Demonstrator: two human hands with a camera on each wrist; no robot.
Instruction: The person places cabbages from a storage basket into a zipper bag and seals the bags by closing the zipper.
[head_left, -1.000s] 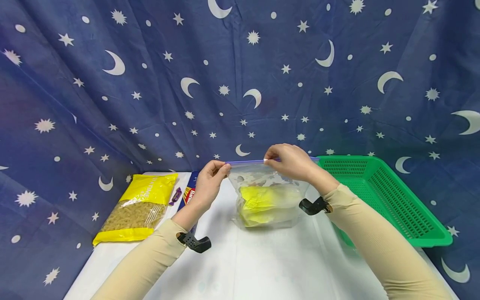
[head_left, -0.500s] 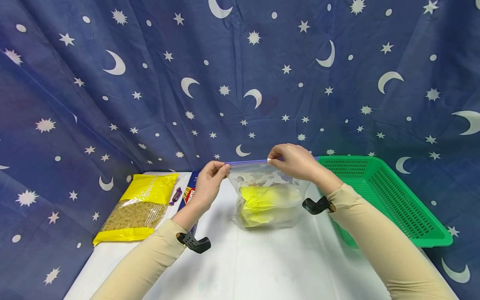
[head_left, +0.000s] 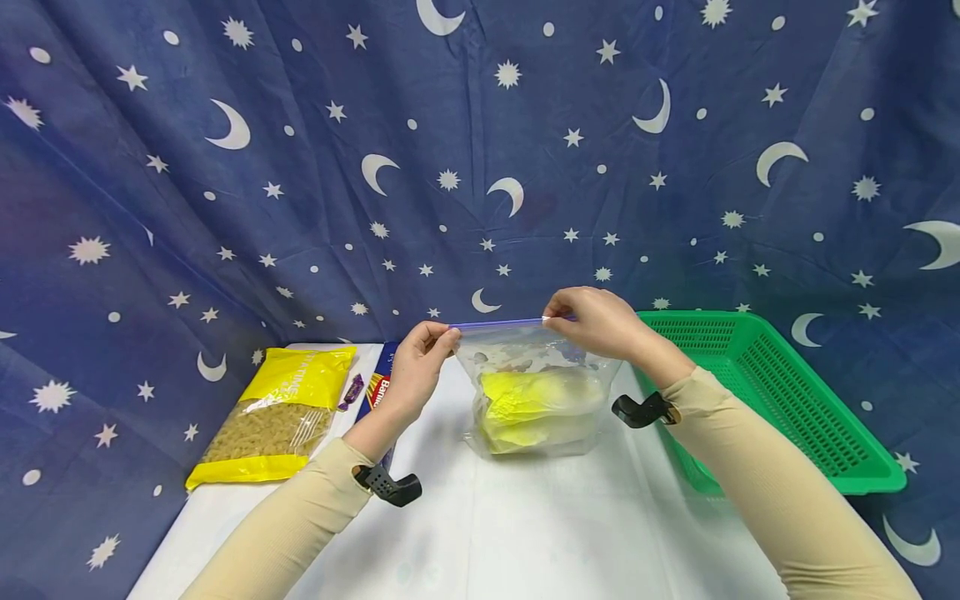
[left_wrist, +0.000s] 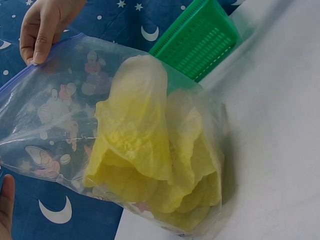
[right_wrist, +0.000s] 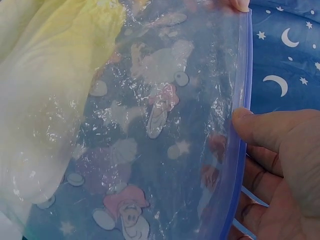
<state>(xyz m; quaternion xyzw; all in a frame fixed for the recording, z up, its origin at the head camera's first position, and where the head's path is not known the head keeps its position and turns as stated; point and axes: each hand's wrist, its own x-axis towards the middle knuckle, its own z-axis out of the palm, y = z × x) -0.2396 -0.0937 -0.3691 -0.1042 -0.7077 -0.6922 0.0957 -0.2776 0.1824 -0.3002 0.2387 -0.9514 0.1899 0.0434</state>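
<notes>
While the clear zip bag (head_left: 536, 392) of yellow leaves stands upright mid-table (head_left: 525, 533), your left hand (head_left: 420, 367) pinches the left end of its blue seal strip (head_left: 498, 323) and your right hand (head_left: 596, 321) pinches further along it. Green basket (head_left: 765, 392) sits just right; pasta bag (head_left: 277, 412) off left.

— What's behind your hands?

— A dark blue cloth (head_left: 480, 167) hangs as a backdrop beyond my fingertips, printed with white stars and crescent moons. It drapes in soft folds and spills down past both sides of the table.

— And under them?

— A white table (head_left: 480, 533), its surface smooth and evenly lit, running from below my wrists back to the cloth.

— Any window or lamp?

— I can't see one; the light falls flat, with only faint shadows.
</notes>
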